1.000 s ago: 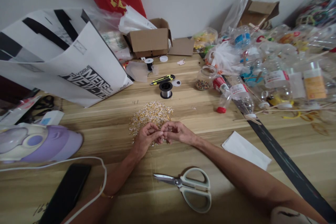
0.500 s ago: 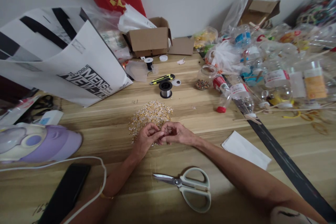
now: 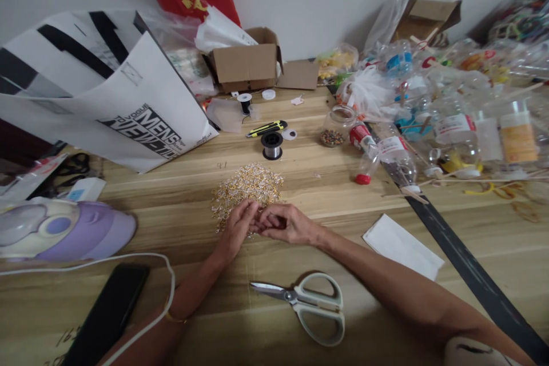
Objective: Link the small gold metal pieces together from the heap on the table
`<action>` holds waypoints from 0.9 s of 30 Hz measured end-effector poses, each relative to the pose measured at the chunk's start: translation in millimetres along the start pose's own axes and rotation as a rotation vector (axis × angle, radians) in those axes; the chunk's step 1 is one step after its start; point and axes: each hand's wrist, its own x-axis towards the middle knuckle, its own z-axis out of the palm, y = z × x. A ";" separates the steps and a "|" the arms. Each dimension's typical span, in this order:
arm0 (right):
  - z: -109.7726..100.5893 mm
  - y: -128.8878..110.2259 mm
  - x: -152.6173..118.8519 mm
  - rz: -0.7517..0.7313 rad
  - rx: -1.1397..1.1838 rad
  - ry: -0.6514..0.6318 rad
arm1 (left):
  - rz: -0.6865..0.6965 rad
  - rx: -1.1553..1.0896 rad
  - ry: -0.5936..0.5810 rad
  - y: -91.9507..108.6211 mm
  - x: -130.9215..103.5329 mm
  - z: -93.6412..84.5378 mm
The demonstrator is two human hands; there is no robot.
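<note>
At the near edge of a pile of small gold and silver pieces (image 3: 247, 184), my two hands meet. My left hand (image 3: 235, 227) is closed, its thumb lying along the fingers. My right hand (image 3: 293, 225) has curled fingers with the thumb pressed towards them, its fingertips meeting the left ones. Whatever sits between the fingertips is too small and hidden to make out. Scissors with pale handles (image 3: 319, 306) lie below the hands, blades pointing left. Beyond the pile stands a spool of silvery wire (image 3: 271, 146).
A yellow and black utility knife (image 3: 266, 128) lies behind the spool. A jar of beads (image 3: 334, 128) and many plastic bottles (image 3: 395, 154) crowd the right. At left are a large paper bag (image 3: 141, 97), a purple device (image 3: 92, 229), a phone (image 3: 107, 311) and a white cable (image 3: 170, 274).
The left thumb has shifted up along its fingers, and the right hand has dropped slightly with its fingers bent differently. Both hands stay together at the pile. The view has shifted a little.
</note>
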 end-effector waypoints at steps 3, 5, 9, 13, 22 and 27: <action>0.6 -0.2 -0.6 -0.041 -0.104 0.005 | -0.007 0.011 0.012 -0.9 -0.3 -0.4; 0.6 0.6 -1.1 -0.054 -0.146 0.013 | -0.006 0.013 0.021 -1.1 -0.4 -0.3; 0.1 3.8 -2.0 -0.047 -0.161 0.018 | 0.000 0.012 0.019 0.5 -0.9 1.3; -0.7 6.0 -2.0 -0.010 -0.089 0.012 | 0.003 0.005 0.007 2.2 -1.2 2.3; -2.1 5.1 -1.2 0.138 0.254 0.041 | 0.004 -0.099 -0.049 -1.1 0.8 -1.3; -4.8 8.1 1.0 0.178 0.319 0.084 | 0.061 0.046 -0.074 4.6 -0.7 0.3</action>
